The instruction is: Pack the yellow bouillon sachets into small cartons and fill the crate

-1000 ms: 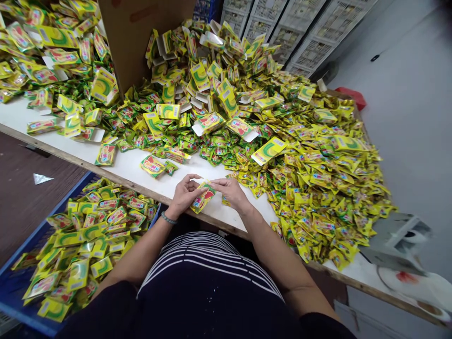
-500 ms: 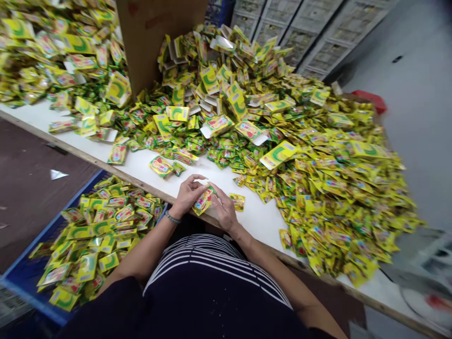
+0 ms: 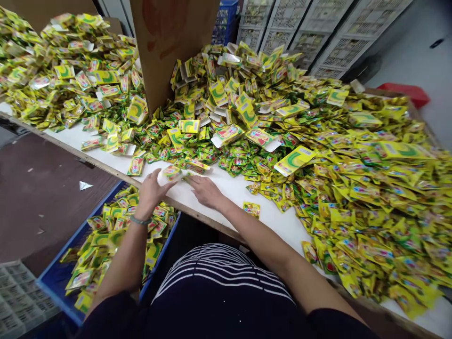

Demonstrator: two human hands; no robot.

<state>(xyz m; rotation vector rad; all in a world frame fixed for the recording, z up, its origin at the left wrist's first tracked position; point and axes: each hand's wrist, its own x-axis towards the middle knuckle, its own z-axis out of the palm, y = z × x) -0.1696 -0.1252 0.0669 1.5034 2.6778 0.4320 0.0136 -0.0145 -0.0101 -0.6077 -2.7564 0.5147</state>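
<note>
- While the L hand (image 3: 150, 190) curves round the white end of a small box (image 3: 172, 173) on the tbl (image 3: 275, 223), thumb & fingers apart, I can't tell if it's gripping.
- R hand (image 3: 205, 190) opp., palm down, fingertips at a small green pkt (image 3: 188, 177) just beside the box; grip unclear, bit blurred.
- Yellow pkt (image 3: 252, 210) lies nr the tbl edge.
- Big pile (image 3: 226, 110) of boxes & pkts behind; blue crate (image 3: 52, 292) w/ more boxes below, L side.

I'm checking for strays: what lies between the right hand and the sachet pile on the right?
One loose yellow sachet, on the white tabletop; the head view shows it.
</note>
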